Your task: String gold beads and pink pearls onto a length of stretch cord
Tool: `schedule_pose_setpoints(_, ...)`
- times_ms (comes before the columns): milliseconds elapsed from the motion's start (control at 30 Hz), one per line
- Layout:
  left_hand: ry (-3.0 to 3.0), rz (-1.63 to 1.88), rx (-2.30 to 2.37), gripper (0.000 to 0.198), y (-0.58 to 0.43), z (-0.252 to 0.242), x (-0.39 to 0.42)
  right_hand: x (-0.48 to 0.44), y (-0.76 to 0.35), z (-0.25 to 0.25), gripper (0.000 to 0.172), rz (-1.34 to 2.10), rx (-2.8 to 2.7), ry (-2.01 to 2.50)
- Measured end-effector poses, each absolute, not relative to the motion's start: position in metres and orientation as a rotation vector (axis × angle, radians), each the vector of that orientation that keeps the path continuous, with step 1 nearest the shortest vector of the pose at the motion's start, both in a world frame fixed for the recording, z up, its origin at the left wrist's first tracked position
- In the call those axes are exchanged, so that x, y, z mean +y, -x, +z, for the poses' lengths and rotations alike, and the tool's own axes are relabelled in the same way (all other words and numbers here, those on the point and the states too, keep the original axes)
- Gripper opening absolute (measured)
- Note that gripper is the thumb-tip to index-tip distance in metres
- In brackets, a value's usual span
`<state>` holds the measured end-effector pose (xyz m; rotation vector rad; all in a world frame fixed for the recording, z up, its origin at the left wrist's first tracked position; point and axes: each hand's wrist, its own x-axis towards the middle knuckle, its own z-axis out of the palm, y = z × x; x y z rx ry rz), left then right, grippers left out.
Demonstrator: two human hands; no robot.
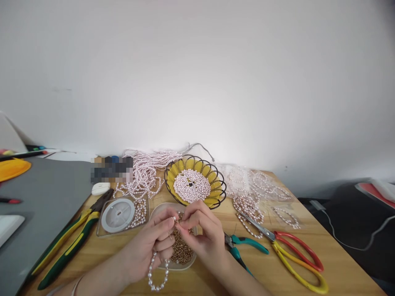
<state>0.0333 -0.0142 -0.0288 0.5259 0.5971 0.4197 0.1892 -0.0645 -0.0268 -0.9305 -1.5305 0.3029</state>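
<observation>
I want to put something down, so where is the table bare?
Bare table shows right of the scissors, between them and the teal pliers, and between the big pliers, white spool and left arm. It's crowded at the back: pearl strings, basket, plastic bags.

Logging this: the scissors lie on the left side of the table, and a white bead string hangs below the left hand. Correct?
Wrong side: the head view shows the scissors on the right side of the table. The white bead string does hang below the left hand.
</observation>
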Motion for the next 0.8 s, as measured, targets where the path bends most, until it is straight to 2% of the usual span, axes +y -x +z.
schedule_pose_setpoints(467, -0.638, 0.434, 0.524, 0.051, -0.0312, -0.0328, -0.0155, -0.0652, -0.1926, -0.0280, 0.014, 0.352, -1.567, 0.856)
schedule_pose_setpoints(667, -0.694, 0.383, 0.504, 0.052, -0.0300, -0.0296, -0.0145, -0.0626, -0.1926, -0.0283, 0.021, 0.479, -1.523, 0.801)
schedule_pose_setpoints(800, -0.666, 0.329, 0.448, 0.050, -0.0295, -0.0279, -0.0120, -0.0615, -0.1920, -0.0303, 0.019, 0.562, -1.501, 0.769)
